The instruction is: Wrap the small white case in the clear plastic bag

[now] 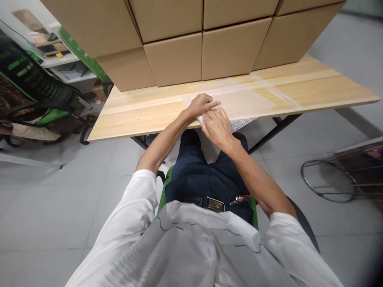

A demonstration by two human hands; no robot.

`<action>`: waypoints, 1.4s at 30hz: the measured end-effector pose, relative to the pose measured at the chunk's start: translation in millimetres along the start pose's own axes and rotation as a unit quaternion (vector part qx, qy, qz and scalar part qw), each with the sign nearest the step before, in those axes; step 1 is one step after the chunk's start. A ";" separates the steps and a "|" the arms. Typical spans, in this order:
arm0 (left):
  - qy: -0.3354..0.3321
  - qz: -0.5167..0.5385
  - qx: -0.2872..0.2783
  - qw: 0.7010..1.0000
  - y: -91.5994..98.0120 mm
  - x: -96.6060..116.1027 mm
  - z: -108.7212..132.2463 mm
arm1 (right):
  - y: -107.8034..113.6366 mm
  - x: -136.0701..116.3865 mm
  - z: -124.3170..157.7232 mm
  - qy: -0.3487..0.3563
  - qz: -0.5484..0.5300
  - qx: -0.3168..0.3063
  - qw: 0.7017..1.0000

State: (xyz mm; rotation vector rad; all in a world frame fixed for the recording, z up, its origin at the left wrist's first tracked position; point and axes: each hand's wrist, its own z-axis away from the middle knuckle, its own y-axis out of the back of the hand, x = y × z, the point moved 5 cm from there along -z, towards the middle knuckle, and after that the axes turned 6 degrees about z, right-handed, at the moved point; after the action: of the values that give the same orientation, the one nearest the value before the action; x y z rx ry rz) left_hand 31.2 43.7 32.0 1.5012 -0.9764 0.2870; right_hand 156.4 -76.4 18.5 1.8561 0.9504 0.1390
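Observation:
A thin see-through plastic sheet (248, 97) lies on the wooden table, and its crinkled edge hangs over the front. Whether it is a single film or a bag, I cannot tell. At the sheet's left end, my left hand (201, 105) is closed, with fingers bent and pressed together on the plastic. My right hand (218, 126) is just in front and to the right, its fingers curled over the sheet at the table edge. The two hands almost touch. A bit of plastic shows between them; whatever lies under the fingers is hidden.
Stacked brown cardboard boxes (175, 59) fill the back of the wooden table (134, 113). A strip of tape or film (277, 91) crosses the tabletop on the right. A black and green chair (38, 83) stands left, a round metal stool frame (327, 179) right.

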 end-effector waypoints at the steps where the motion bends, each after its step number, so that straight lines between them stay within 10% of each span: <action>1: 0.000 -0.002 0.001 1.000 -0.4 -1.8 -1.9 | -1.2 0.4 -1.1 -0.003 0.002 0.000 1.000; 31: 0.027 -0.045 -0.040 0.998 -21.0 -19.5 -14.5 | -47.8 28.7 2.6 -0.017 0.206 0.032 0.978; 42: 0.010 -0.027 0.014 0.999 16.4 -16.8 18.7 | -44.1 -11.8 -8.6 0.021 0.163 0.002 0.986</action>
State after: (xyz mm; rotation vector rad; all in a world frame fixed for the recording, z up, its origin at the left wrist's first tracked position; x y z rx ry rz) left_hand 2.7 35.3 28.1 1.5458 -0.9169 0.2775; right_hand 120.0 -69.7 -9.6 2.0081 0.6667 0.3760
